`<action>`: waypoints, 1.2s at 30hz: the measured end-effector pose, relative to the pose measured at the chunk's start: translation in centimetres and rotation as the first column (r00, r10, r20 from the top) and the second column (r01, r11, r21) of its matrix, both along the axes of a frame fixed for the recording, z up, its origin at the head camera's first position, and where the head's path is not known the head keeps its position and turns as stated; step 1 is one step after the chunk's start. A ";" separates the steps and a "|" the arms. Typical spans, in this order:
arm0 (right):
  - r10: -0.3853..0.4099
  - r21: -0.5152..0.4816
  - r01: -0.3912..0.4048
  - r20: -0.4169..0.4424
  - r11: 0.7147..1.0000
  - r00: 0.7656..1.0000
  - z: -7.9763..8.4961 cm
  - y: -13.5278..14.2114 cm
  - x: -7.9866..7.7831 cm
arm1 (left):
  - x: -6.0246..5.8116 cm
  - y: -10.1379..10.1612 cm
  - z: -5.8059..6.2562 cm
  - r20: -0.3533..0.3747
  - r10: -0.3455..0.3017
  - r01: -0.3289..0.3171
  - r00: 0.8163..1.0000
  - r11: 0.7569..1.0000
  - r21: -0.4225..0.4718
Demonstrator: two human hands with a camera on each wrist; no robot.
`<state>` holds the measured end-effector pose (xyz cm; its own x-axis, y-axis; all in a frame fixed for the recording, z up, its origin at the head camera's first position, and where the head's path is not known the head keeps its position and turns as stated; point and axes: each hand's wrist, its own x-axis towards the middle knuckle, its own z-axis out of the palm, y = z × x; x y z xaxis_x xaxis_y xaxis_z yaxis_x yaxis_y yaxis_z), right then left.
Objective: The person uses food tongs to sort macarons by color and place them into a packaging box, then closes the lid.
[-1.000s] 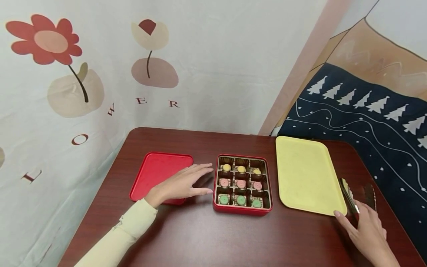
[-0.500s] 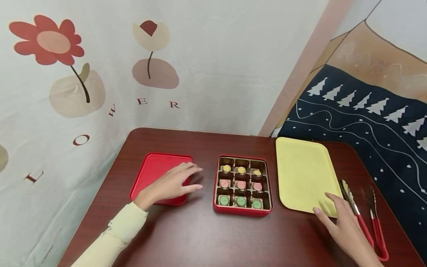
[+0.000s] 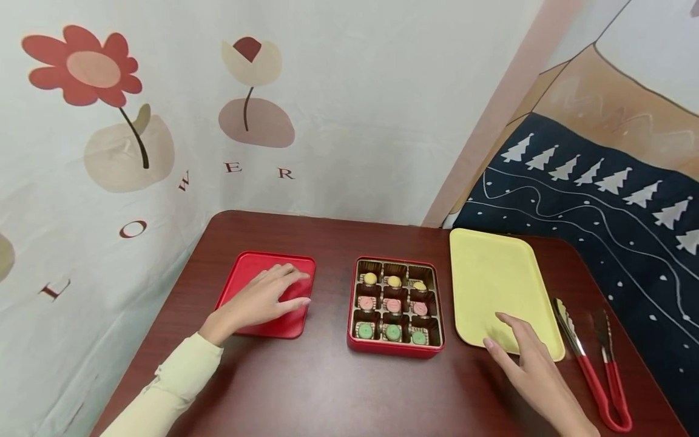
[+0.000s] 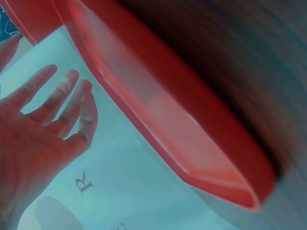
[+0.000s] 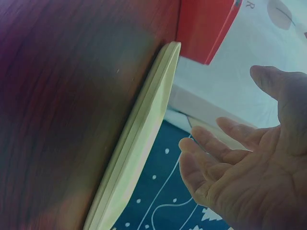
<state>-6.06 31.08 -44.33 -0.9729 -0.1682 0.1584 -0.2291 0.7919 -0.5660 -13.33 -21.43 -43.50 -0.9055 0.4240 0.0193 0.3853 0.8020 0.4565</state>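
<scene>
In the head view my left hand [image 3: 256, 300] hovers over the red lid [image 3: 295, 321], its fingers relaxed and holding nothing. My right hand [image 3: 530, 370] hangs above the near edge of the yellow tray [image 3: 491, 273], fingers loosely spread, nothing in them. Between the hands stands a red tin [image 3: 395, 349] with a divided gold-brown insert; each compartment holds one small sweet. A yellow sweet [image 3: 394, 281] lies in the back row, a pink sweet [image 3: 393, 305] in the middle row and a green sweet [image 3: 392, 332] in the front row. The left wrist view shows the lid's raised rim [image 4: 192, 120].
Red-handled tongs [image 3: 595, 382] lie to the right of the yellow tray, their tips spread apart. All of it rests on a dark wooden table [image 3: 349, 400]. Printed curtains [image 3: 355, 121] rise behind the table's back and side edges.
My left hand has moved left, from beside the tin to over the lid. The right hand has come away from the tongs and moved left to the tray's near edge.
</scene>
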 end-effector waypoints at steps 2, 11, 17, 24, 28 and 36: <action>0.012 -0.008 -0.013 -0.020 1.000 1.000 0.0 -0.4 0.0 | 0.0 -0.6 -0.2 -0.003 0.017 -0.017 1.000 1.000 -0.008; 0.034 -0.026 -0.035 -0.042 0.999 0.999 0.1 -1.8 0.3 | 0.4 -3.4 -0.7 -0.043 0.062 -0.064 0.997 0.997 -0.051; 0.021 -0.009 -0.020 0.021 1.000 1.000 0.7 -2.4 0.4 | 0.4 -4.8 -0.9 -0.055 0.093 -0.097 0.994 0.993 -0.067; 0.036 0.001 -0.036 -0.008 0.999 0.999 1.4 -3.3 0.9 | 0.3 -6.2 -1.0 -0.026 0.110 -0.111 0.994 0.992 -0.052; 0.046 0.000 -0.046 -0.021 0.999 0.999 1.7 -3.8 1.1 | 0.5 -6.6 -1.2 0.028 0.119 -0.118 0.992 0.992 -0.036; 0.073 -0.013 -0.074 -0.070 0.997 0.995 1.6 -4.5 0.9 | 0.6 -7.5 -1.6 0.019 0.126 -0.125 0.992 0.990 -0.058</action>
<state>-5.13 26.57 -42.72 -0.9447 -0.2358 0.2279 -0.3253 0.7627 -0.5590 -12.77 -28.88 -45.08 -0.9516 0.3066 -0.0225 0.2699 0.8682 0.4164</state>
